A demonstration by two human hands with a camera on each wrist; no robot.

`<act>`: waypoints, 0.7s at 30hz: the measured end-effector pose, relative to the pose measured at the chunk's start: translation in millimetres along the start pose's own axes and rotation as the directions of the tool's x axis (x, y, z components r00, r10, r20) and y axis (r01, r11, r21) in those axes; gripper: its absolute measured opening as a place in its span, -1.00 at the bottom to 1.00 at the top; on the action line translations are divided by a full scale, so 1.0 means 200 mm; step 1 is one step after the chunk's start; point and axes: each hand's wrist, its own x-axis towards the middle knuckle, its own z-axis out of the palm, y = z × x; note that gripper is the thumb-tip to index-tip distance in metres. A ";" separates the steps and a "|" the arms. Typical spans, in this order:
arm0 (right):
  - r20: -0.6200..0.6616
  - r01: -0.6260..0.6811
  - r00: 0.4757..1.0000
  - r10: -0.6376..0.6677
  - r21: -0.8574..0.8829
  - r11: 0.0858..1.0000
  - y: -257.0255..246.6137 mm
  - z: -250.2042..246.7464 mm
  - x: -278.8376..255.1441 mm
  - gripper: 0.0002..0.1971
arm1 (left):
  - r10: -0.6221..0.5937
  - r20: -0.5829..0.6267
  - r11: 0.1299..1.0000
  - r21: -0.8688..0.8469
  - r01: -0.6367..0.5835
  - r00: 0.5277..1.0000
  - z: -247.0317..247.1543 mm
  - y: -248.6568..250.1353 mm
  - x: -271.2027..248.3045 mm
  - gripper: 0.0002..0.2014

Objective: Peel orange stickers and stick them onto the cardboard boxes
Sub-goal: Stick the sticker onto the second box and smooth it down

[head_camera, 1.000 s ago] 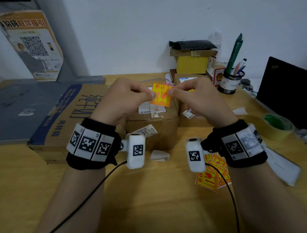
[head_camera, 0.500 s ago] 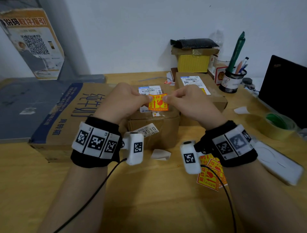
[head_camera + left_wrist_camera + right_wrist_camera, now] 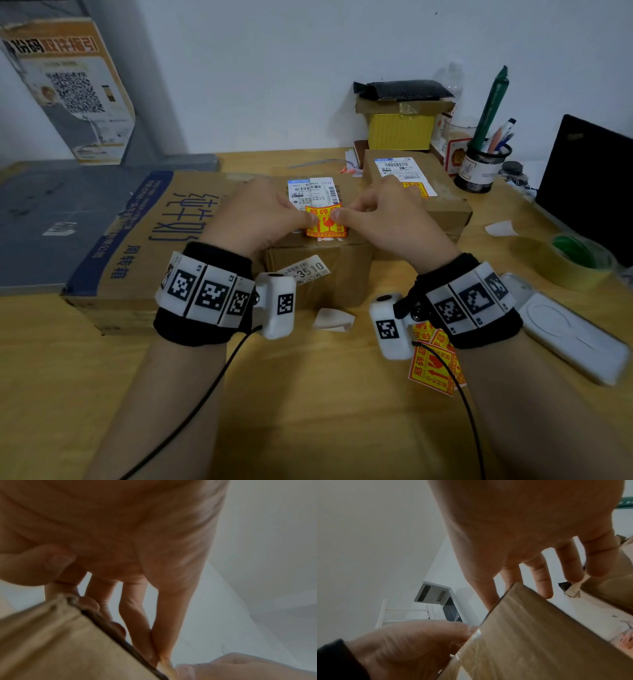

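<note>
Progress looks partial: the orange sticker (image 3: 325, 221) is being laid on the top of the small cardboard box (image 3: 318, 274) at the middle of the desk (image 3: 308, 411), just below that box's white shipping label (image 3: 313, 190). The left hand (image 3: 255, 216) holds the sticker's left edge and the right hand (image 3: 383, 219) its right edge, thumbs meeting over its upper part. In the head view each hand's fingers seem curled onto the sticker's edge, pinching or pressing it; which of the two cannot be told, and the wrist views are too blurred to settle it.

Behind and to the right of the small box, a second cardboard box (image 3: 442, 209) already shows an orange sticker (image 3: 416, 188) beside its own label, so that one looks done. The large flat carton (image 3: 144, 240) to the left of the small box shows no orange sticker on its visible top. A loose pile of orange stickers (image 3: 433, 370) lies on the desk in front of the small box, to its right, so more probably remain to peel.

The sticker in hand is a bright orange-yellow square with red printed characters and a red glass symbol. It lies nearly flat, its lower edge close to the box's front rim.
</note>
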 end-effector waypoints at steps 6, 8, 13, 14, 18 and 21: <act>0.022 -0.003 1.000 0.004 -0.027 1.000 -0.03 -0.04 -0.04 -0.72 | 0.000 0.004 1.000 0.011 0.000 1.000 0.01 0.00 0.01 -0.82; 0.028 -0.010 1.000 0.011 -0.038 0.999 -0.03 -0.06 -0.05 -0.75 | 0.003 0.003 1.000 0.018 -0.003 1.000 0.01 0.01 0.00 -0.82; 0.038 -0.028 0.999 0.030 -0.045 0.999 -0.04 -0.04 -0.05 -0.69 | -0.001 0.005 1.000 0.024 0.000 1.000 0.01 0.01 0.00 -0.81; 0.035 -0.028 0.999 0.029 -0.050 0.998 -0.04 -0.04 -0.05 -0.69 | -0.001 0.004 1.000 0.025 0.001 1.000 0.01 0.01 0.00 -0.81; 0.018 -0.015 1.000 0.017 -0.071 0.997 -0.02 -0.03 -0.04 -0.69 | -0.005 0.008 1.000 0.027 0.005 1.000 0.02 0.01 0.00 -0.81; 0.005 -0.001 1.000 0.002 -0.094 0.996 -0.02 -0.02 -0.03 -0.65 | -0.009 0.013 1.000 0.026 0.009 1.000 0.01 0.01 -0.01 -0.80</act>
